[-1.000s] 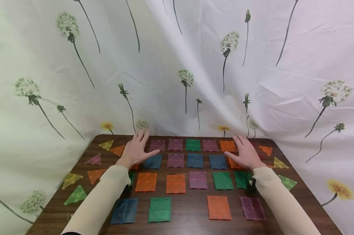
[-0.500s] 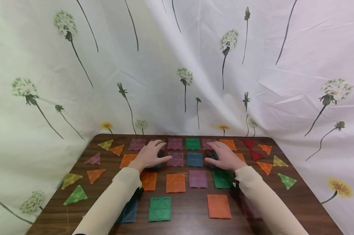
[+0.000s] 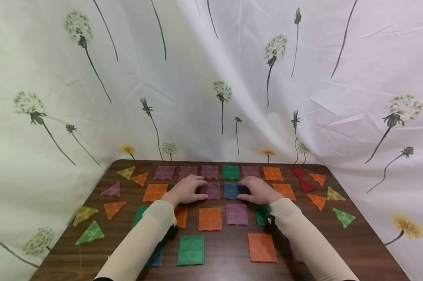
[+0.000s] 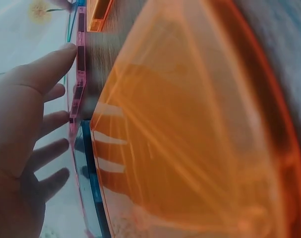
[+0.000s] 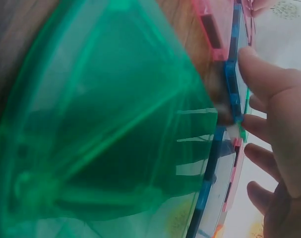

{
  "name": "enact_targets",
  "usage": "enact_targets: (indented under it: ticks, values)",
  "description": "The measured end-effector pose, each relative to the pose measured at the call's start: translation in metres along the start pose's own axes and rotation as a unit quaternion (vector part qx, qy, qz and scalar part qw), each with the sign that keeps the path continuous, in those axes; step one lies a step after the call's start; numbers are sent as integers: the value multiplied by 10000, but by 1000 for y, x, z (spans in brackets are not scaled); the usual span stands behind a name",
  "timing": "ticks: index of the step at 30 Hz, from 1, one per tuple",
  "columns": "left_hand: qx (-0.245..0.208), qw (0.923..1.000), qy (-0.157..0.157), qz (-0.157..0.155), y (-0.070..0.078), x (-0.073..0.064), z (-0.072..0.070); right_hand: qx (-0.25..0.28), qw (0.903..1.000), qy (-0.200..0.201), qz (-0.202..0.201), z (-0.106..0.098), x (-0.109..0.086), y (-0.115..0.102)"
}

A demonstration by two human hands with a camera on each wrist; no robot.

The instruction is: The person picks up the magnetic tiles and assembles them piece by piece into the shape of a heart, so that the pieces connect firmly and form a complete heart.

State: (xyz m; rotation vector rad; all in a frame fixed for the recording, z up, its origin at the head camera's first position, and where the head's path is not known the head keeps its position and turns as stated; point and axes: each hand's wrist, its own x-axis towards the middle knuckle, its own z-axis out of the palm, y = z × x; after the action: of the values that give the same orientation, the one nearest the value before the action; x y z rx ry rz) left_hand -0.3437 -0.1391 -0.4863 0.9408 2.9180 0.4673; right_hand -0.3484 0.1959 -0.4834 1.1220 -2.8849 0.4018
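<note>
My left hand (image 3: pixel 186 190) is low over the tabletop, its fingertips and thumb right at the left edge of a purple square magnetic tile (image 3: pixel 213 191). Opposite it, my right hand (image 3: pixel 257 190) has its fingertips and thumb at the right side of a blue square tile (image 3: pixel 231 191). These two tiles lie flat side by side between the hands. In the left wrist view, the thumb reaches a pink-purple tile edge (image 4: pixel 81 54), with fingers spread below. In the right wrist view, the thumb meets a blue tile edge (image 5: pixel 233 84); the fingers are likewise spread.
Rows of square tiles lie around the hands, among them an orange tile (image 3: pixel 210 219), a green tile (image 3: pixel 191 250) and another orange tile (image 3: pixel 262 248). Triangular tiles such as the green triangle (image 3: pixel 90 233) line both sides. A flowered curtain (image 3: pixel 197 78) hangs behind the brown table (image 3: pixel 225 269).
Both hands have moved inward from the outer tiles to the two middle ones and come lower, their fingers bending more. The orange tile at left and red triangles at right are uncovered.
</note>
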Motion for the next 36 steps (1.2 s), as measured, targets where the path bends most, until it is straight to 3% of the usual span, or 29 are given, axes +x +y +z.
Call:
enact_targets:
  ticks: [6,12,22,31,36]
  values:
    - [361,9991,110,193,1,3,1,-35,9999,-121,24,2,4,-3]
    - [316,9989,125,332,4,5,2,7,9999,-113,-11,4,6,-3]
    - [234,9996,21,140,7,5,2,67,9997,-200,155,5,5,-6]
    - [103,9999,-29,49,10,3,1,134,9999,-52,58,-6,-13,-16]
    - [-68,9999,-64,56,10,4,1,191,9992,-312,-155,-12,-31,-26]
